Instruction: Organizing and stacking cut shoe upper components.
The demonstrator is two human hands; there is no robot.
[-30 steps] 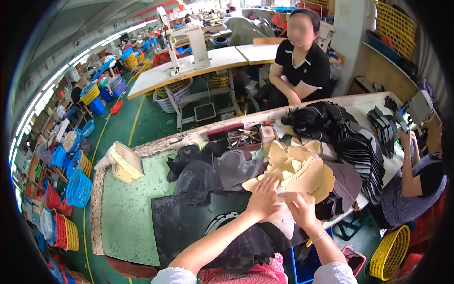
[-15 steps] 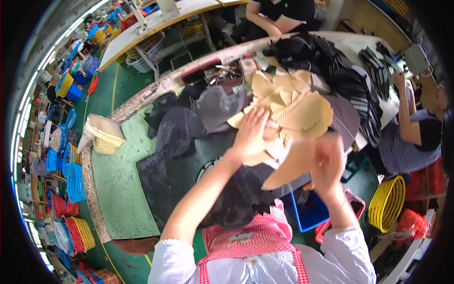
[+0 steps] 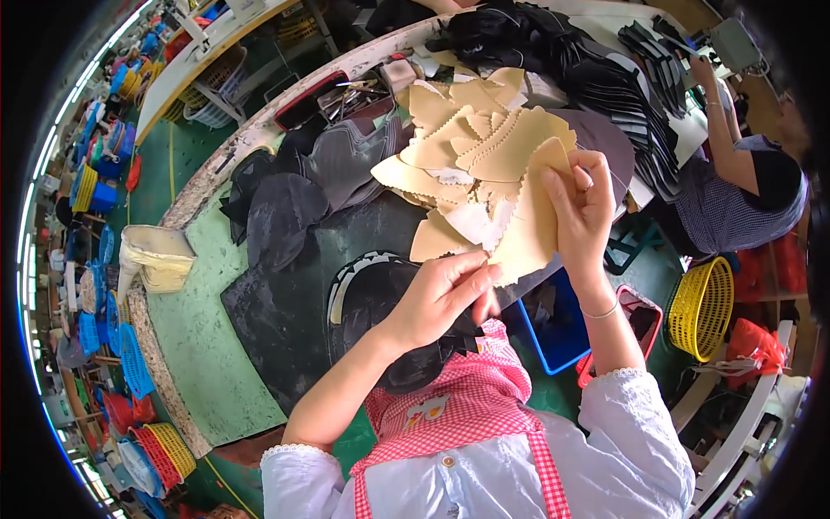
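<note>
Between my two hands is a tan leather-like cut piece with a zigzag edge. My right hand is closed on its upper right side, thumb on top. The fingers of my left hand pinch its lower corner. Just beyond lies a loose pile of similar tan pieces, some showing white undersides. A black curved piece with a white notched edge rests on the dark sheet, partly behind my left hand.
Dark grey cut pieces lie left of the pile. Stacked black pieces spread along the far right. A cream tub stands at the table's left edge. Below right are a blue bin and a yellow basket. A co-worker sits at the right.
My left hand has left the pile and come nearer, onto the tan piece's lower corner. My right hand has lifted and turned that piece. The whole view has shifted slightly.
</note>
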